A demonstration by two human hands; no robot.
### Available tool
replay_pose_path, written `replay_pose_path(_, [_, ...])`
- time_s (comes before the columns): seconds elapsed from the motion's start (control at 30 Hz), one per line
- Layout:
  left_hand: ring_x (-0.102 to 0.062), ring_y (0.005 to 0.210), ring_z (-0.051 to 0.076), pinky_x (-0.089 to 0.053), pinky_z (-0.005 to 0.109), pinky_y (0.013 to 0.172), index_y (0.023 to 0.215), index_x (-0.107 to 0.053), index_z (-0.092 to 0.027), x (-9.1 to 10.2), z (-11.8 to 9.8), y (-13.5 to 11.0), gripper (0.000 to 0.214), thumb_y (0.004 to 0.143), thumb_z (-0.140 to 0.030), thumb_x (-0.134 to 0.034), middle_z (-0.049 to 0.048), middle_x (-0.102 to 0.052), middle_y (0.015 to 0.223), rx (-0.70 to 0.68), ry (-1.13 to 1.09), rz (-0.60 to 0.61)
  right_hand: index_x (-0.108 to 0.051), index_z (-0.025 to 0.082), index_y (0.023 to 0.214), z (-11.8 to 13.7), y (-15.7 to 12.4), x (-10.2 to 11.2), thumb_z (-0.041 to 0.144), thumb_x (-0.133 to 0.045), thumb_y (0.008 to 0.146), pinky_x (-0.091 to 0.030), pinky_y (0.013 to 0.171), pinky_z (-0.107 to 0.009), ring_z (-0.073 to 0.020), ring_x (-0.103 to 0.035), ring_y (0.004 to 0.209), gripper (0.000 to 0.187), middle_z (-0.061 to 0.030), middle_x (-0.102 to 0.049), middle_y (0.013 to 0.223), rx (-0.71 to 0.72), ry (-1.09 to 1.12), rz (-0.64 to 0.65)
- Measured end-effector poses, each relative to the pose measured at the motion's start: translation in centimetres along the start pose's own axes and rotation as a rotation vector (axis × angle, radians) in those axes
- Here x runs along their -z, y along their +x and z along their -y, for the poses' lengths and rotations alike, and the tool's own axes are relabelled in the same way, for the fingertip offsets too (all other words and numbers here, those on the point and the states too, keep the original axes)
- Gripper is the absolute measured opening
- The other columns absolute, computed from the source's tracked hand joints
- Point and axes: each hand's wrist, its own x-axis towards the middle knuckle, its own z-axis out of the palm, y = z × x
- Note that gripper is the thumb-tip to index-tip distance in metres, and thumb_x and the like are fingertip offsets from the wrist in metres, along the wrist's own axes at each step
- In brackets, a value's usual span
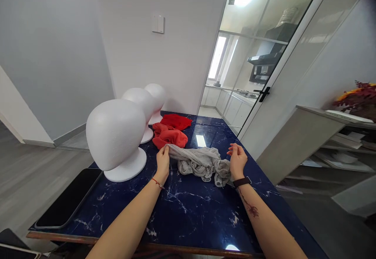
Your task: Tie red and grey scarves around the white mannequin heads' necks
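A crumpled, thin grey scarf (202, 161) lies bunched on the dark blue marbled table (188, 212). My left hand (163, 161) is closed on its left end, pinching the cloth between thumb and fingers and lifting it slightly. At the scarf's right end is my right hand (238, 160), its fingers loosely curled and apart, with the cloth beside the palm. Just behind the scarf lies a bunched coral-red cloth (170, 136), and a brighter red cloth (178, 122) is farther back. Three white foam heads (116, 133) stand in a row to the left on round bases.
A black phone or tablet (69, 200) lies at the table's left front corner. The wall with a light switch (158, 24) rises behind the table. To the right are a glass door with a black handle (264, 93) and a shelf unit (317, 141).
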Motion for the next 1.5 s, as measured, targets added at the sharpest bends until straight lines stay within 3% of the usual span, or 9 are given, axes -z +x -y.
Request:
replay_pose_path(0.23, [-0.053, 0.099, 0.019, -0.04, 0.034, 0.091, 0.097, -0.055, -0.019, -0.1, -0.9, -0.9, 0.025, 0.071, -0.017, -0.052, 0.0066, -0.056, 0.103, -0.152, 0.236, 0.0, -0.063, 0.023, 0.11, 0.1, 0.5, 2.2, 0.037, -0.077, 0.051, -0.045, 0.074, -0.029, -0.0224, -0.06, 0.089, 0.062, -0.0069, -0.065, 0.102, 0.142, -0.493, 0.838])
replay_pose_path(0.43, [-0.047, 0.112, 0.021, -0.035, 0.037, 0.101, 0.107, -0.058, -0.021, -1.0, -3.6, -4.1, 0.029, 0.079, -0.017, -0.049, 0.0077, -0.054, 0.115, -0.532, 0.456, 0.504, -0.062, 0.017, 0.104, 0.0, 1.9, 3.1, 0.027, -0.076, 0.051, -0.046, 0.065, -0.029, -0.0208, -0.061, 0.073, 0.056, -0.0053, -0.066, 0.082, -0.218, -0.319, 0.799])
replay_pose_path(0.67, [-0.039, 0.125, 0.027, -0.034, 0.042, 0.104, 0.143, -0.02, -0.022, -2.0, -3.9, -7.2, 0.088, 0.07, -0.035, -0.067, 0.0122, -0.034, 0.143, -0.482, 0.289, 0.888, -0.055, 0.022, 0.099, 5.5, -3.0, 0.1, 0.041, -0.064, 0.071, -0.047, 0.062, -0.024, -0.0126, -0.059, 0.065, 0.035, 0.0004, -0.064, 0.083, -0.421, 0.491, 0.889])
replay_pose_path(0.83, [-0.046, 0.121, 0.027, -0.032, 0.04, 0.105, 0.133, -0.042, -0.016, -2.3, -3.2, -6.6, 0.058, 0.079, -0.033, -0.055, 0.0119, -0.048, 0.135, -0.283, 0.111, 0.825, -0.058, 0.021, 0.105, 7.3, -6.4, -0.7, 0.043, -0.07, 0.067, -0.048, 0.07, -0.025, -0.0156, -0.06, 0.081, 0.045, -0.0039, -0.062, 0.098, -0.349, 0.516, 1.223])
replay_pose_path(0.93, [-0.059, 0.099, 0.025, -0.042, 0.037, 0.092, 0.106, -0.064, -0.013, -2.1, -3.4, -5.7, 0.038, 0.079, -0.037, -0.055, 0.0095, -0.066, 0.107, -0.128, -0.022, 0.824, -0.057, 0.023, 0.106, 6.2, -4.8, -0.7, 0.048, -0.063, 0.073, -0.047, 0.062, -0.022, -0.0135, -0.06, 0.072, 0.042, -0.0017, -0.064, 0.089, -0.365, 0.545, 0.89])
replay_pose_path(1.03, [-0.06, 0.097, 0.024, -0.043, 0.034, 0.091, 0.095, -0.069, -0.012, -1.8, -3.5, -4.6, 0.037, 0.075, -0.042, -0.059, 0.0096, -0.069, 0.1, 0.077, -0.259, 0.555, -0.056, 0.021, 0.097, 3.4, -2.2, -0.8, 0.05, -0.058, 0.075, -0.045, 0.057, -0.022, -0.0125, -0.059, 0.062, 0.036, -0.0009, -0.064, 0.075, -0.362, 0.486, 0.539])
replay_pose_path(1.13, [-0.061, 0.097, 0.023, -0.043, 0.034, 0.094, 0.095, -0.068, -0.012, -1.5, -3.6, -4.0, 0.044, 0.068, -0.046, -0.065, 0.0102, -0.069, 0.1, 0.262, -0.438, 0.334, -0.055, 0.019, 0.097, 0.7, -1.1, -1.0, 0.041, -0.059, 0.072, -0.048, 0.064, -0.027, -0.0155, -0.062, 0.07, 0.033, -0.0039, -0.067, 0.081, -0.292, 0.311, 0.453])
replay_pose_path(1.37, [-0.064, 0.097, 0.023, -0.05, 0.038, 0.087, 0.099, -0.067, -0.015, 2.9, -7.0, -7.0, 0.034, 0.077, -0.04, -0.058, 0.0081, -0.071, 0.096, 0.493, -0.587, 0.159, -0.043, 0.025, 0.13, 1.8, -4.6, -1.5, 0.028, -0.064, 0.066, -0.034, 0.102, -0.041, -0.0245, -0.047, 0.121, 0.068, -0.0066, -0.052, 0.13, 0.296, -0.047, 0.967])
replay_pose_path(1.5, [-0.065, 0.092, 0.024, -0.054, 0.032, 0.078, 0.087, -0.069, -0.016, 6.2, -12.6, -7.9, 0.025, 0.077, -0.037, -0.059, 0.0074, -0.072, 0.09, 0.453, -0.631, 0.113, -0.043, 0.026, 0.132, 2.0, -5.2, -1.7, 0.026, -0.068, 0.061, -0.037, 0.099, -0.04, -0.0268, -0.048, 0.118, 0.075, -0.0064, -0.051, 0.13, 0.41, -0.271, 0.954])
